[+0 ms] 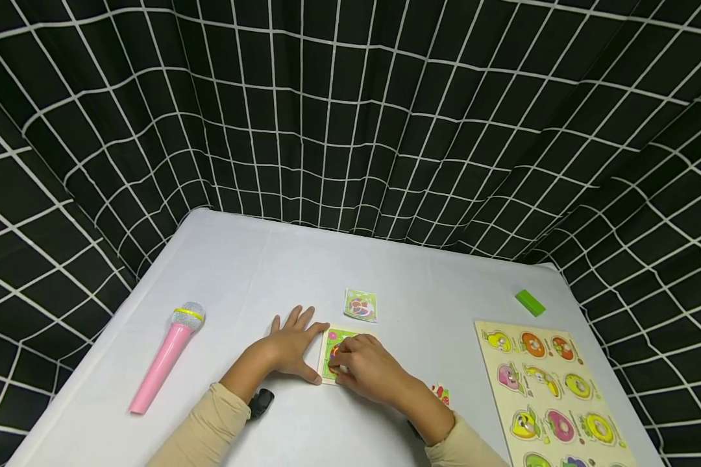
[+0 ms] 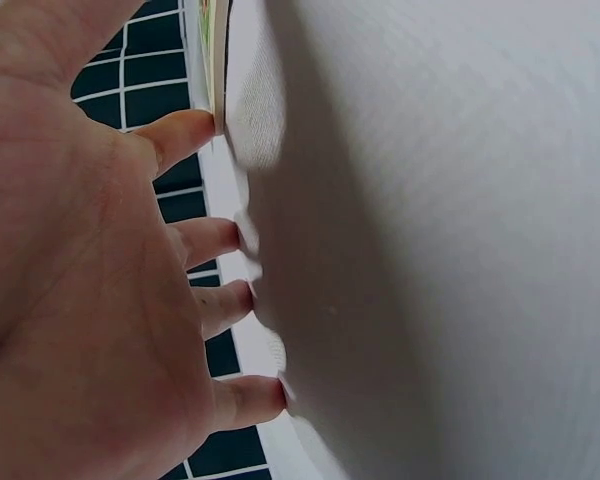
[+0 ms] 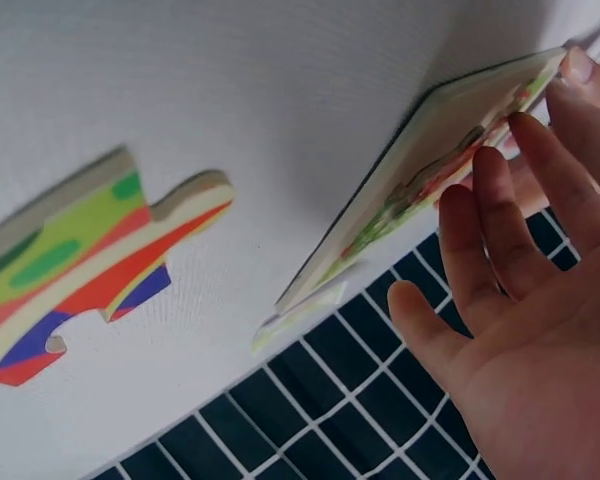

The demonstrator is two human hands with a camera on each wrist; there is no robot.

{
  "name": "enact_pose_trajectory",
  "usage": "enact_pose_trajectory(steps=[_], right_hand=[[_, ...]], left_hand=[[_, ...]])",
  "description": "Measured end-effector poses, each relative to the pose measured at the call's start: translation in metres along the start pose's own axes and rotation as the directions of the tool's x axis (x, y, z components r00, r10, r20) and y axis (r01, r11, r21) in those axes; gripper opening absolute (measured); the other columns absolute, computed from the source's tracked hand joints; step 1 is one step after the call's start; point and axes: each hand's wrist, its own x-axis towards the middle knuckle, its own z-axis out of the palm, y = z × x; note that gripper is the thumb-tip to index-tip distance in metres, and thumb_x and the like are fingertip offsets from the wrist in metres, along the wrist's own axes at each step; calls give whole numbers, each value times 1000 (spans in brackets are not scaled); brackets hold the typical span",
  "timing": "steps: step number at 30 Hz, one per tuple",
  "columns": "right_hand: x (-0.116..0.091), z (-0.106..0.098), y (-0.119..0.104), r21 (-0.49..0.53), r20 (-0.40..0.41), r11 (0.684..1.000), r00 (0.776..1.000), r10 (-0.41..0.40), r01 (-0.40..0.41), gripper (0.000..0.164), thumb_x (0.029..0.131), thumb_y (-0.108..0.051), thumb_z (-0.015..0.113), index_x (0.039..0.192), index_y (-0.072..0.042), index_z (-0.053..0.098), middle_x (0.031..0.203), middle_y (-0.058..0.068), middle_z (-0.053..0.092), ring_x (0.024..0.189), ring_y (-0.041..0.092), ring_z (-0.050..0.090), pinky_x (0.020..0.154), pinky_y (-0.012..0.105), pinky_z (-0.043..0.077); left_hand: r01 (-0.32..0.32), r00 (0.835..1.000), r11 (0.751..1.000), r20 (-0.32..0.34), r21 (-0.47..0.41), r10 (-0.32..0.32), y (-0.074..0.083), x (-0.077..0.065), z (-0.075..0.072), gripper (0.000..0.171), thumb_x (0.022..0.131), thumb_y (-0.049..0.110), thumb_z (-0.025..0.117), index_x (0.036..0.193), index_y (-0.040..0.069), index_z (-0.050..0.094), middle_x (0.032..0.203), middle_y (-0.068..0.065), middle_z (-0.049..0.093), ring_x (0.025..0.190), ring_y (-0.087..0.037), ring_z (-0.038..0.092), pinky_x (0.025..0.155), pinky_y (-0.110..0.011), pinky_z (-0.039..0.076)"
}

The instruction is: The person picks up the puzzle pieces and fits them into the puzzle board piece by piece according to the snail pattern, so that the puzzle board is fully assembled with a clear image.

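Note:
A small square jigsaw tray [image 1: 325, 370] with a pale frame and colourful pieces [image 1: 333, 336] lies on the table. My left hand [image 1: 292, 349] spreads its fingers, with the index fingertip and thumb at the tray's left edge. In the left wrist view, its other fingertips [image 2: 237, 400] rest on the cloth. My right hand [image 1: 369, 368] covers much of the tray, its bent fingertips on the pieces; I cannot tell whether it pinches one. Part of the tray's recess [image 3: 460, 120] shows bare. A loose jigsaw piece [image 3: 110, 265] lies beside the right wrist.
A picture card [image 1: 361, 305] lies just beyond the tray. On the left is a pink toy microphone [image 1: 168, 360]. A wooden fruit puzzle board [image 1: 552, 389] takes up the right, below a green block [image 1: 529, 303]. Black gridded curtains [image 1: 350, 117] stand around the table.

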Motion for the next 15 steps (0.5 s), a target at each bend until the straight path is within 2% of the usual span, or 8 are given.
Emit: enact_pose_trajectory(steps=[7,15], right_hand=[[-12,-8,2,21,15,999,999,35,-35,27,85,-30,74,110,-20,72,105,-6,65,103,14,56,103,42,41],[-46,-23,26,50,13,989,991,136,-137,32,81,-27,79,110,-17,72,104,-4,66,104,17,57,102,45,41]], left_hand=[[1,1000,1000,-8,-2,-1,0,0,3,101,65,55,84,149,23,37,161,-17,13,148,-41,4,111,-70,11],[-5,1000,1000,-31,-15,4,-1,0,2,100,64,52,85,148,22,39,161,-18,14,148,-42,5,111,-71,10]])
